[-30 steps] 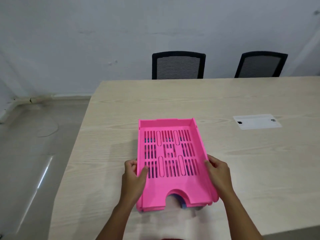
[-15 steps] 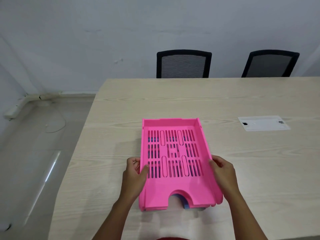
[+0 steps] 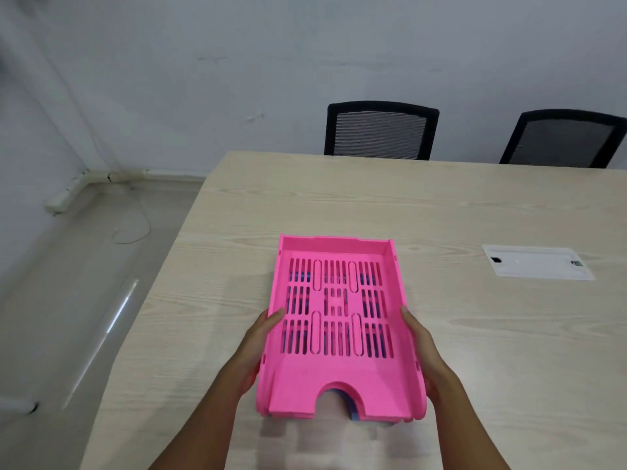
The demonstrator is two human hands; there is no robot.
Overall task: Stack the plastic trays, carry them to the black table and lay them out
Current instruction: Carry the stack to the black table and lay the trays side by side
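Item: stack of plastic trays (image 3: 339, 334), pink tray uppermost, slotted floor, half-round notch in the near edge. A blue tray (image 3: 353, 410) shows beneath through the notch and slots; how many trays are in the stack cannot be told. Position: over the near left part of the pale wood-grain surface (image 3: 475, 205); whether it rests on the surface or is raised just off it cannot be told, though a shadow lies below its near edge.

Hands: left hand (image 3: 252, 351) clasps the left side wall, thumb on the rim; right hand (image 3: 424, 354) clasps the right side wall, thumb likewise on the rim. Both grip the stack.

Surroundings: white flat panel (image 3: 537, 265) on the surface, well apart to the right. Two black mesh-backed chairs (image 3: 380, 130) at the far edge. Grey floor (image 3: 68, 283) to the left, thin cable (image 3: 135, 228) lying on it. Pale wall (image 3: 237, 62) behind.
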